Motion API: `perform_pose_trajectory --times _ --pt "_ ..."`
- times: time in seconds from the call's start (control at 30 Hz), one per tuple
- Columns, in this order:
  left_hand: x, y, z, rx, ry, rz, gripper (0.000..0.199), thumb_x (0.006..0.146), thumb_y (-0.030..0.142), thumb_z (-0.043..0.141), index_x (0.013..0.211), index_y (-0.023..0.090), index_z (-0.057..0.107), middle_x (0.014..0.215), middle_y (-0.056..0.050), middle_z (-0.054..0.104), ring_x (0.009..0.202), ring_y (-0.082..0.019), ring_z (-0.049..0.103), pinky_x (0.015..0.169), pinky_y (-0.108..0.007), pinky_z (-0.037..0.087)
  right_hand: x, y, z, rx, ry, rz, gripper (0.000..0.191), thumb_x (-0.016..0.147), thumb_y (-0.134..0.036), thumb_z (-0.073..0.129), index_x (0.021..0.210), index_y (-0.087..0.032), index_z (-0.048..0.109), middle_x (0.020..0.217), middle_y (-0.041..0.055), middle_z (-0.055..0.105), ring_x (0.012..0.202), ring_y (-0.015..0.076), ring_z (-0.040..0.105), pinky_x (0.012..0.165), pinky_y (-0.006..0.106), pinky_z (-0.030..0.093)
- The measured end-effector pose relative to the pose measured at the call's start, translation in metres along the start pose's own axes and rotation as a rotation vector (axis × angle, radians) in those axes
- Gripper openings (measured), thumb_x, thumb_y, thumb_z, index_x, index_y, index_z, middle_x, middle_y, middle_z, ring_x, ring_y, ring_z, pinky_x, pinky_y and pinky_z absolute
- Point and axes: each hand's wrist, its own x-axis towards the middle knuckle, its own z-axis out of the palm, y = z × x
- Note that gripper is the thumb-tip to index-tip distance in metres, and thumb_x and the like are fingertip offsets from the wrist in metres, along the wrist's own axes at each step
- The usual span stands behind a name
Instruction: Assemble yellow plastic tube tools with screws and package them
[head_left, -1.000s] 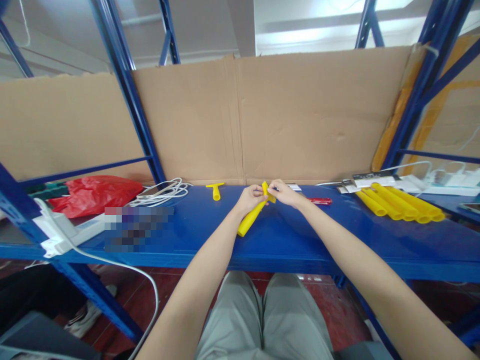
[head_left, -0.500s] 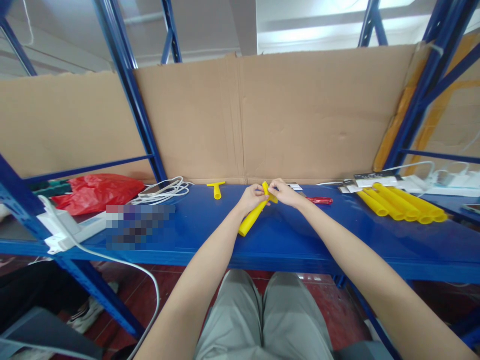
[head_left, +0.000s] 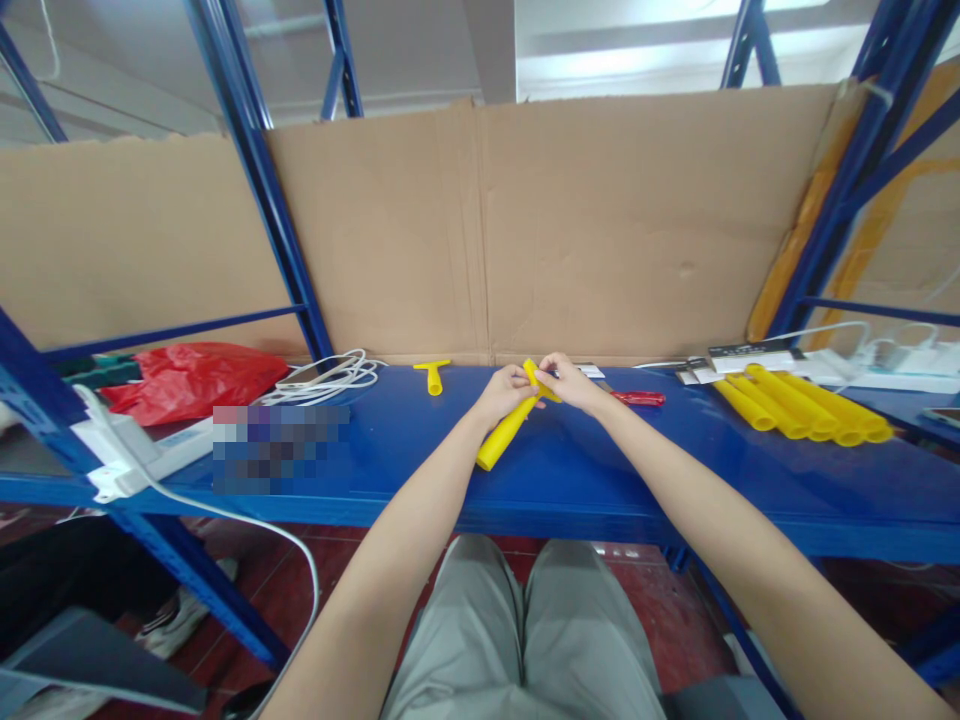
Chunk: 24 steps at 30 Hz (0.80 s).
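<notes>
My left hand (head_left: 499,396) is closed around the upper part of a yellow T-shaped piece (head_left: 502,438), which has a hollow tube for its stem. The tube's open end points down and toward me, tilted to the left. At the crosspiece, the fingers of my right hand (head_left: 568,386) pinch its right side; my fingertips partly hide the join. Behind my left hand, a smaller-looking yellow T-shaped piece (head_left: 434,378) lies on the blue shelf top. Just beyond my right wrist is a red-handled tool (head_left: 639,398), its other end hidden.
Several yellow tubes (head_left: 814,408) lie side by side at the right. On the left are a red plastic bag (head_left: 202,380), a coiled white cable (head_left: 341,378) and a white power strip (head_left: 161,455). Cardboard (head_left: 637,230) walls off the back. A seated person's leg (head_left: 82,570) shows lower left.
Both hands keep their hold on the yellow T-shaped piece, and its crosspiece has turned slightly between my fingers. The camera view has shifted a little.
</notes>
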Motion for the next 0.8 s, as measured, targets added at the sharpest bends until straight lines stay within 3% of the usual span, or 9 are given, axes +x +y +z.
perform_pose_trajectory --times 0.1,0.27,0.43,0.8 --pt "0.000 0.001 -0.001 -0.014 -0.026 -0.004 0.025 0.077 0.000 0.063 0.080 0.016 0.043 0.063 0.000 0.066 0.052 -0.015 0.066 0.051 -0.022 0.049 -0.001 0.000 -0.001 0.069 -0.022 0.045 0.019 0.082 -0.038 0.055 0.088 -0.020 0.053 0.093 0.0048 0.058 0.090 0.0172 0.054 0.082 0.033 0.045" --pt "0.000 0.001 -0.001 -0.007 -0.020 -0.005 0.024 0.077 0.002 0.063 0.081 0.016 0.044 0.065 -0.002 0.067 0.054 -0.017 0.067 0.053 -0.024 0.050 -0.004 -0.012 -0.007 0.077 -0.189 0.104 0.028 0.085 -0.043 0.047 0.077 -0.018 0.054 0.080 0.0038 0.060 0.076 0.0166 0.055 0.073 0.032 0.045" --pt "0.001 -0.001 0.000 -0.004 -0.014 -0.009 0.023 0.078 0.001 0.061 0.081 0.016 0.044 0.065 -0.002 0.067 0.054 -0.016 0.067 0.053 -0.024 0.050 -0.007 -0.016 -0.009 0.069 -0.172 0.122 0.029 0.085 -0.045 0.047 0.080 -0.018 0.055 0.080 0.0033 0.061 0.074 0.0157 0.054 0.069 0.030 0.045" --pt "0.000 0.001 0.000 -0.035 0.011 0.009 0.026 0.075 0.001 0.063 0.078 0.016 0.042 0.062 0.001 0.064 0.053 -0.016 0.066 0.052 -0.023 0.049 -0.006 -0.013 -0.001 -0.185 -0.177 0.102 0.038 0.095 -0.041 0.034 0.097 -0.012 0.058 0.101 0.0137 0.065 0.091 0.0201 0.060 0.081 0.032 0.044"
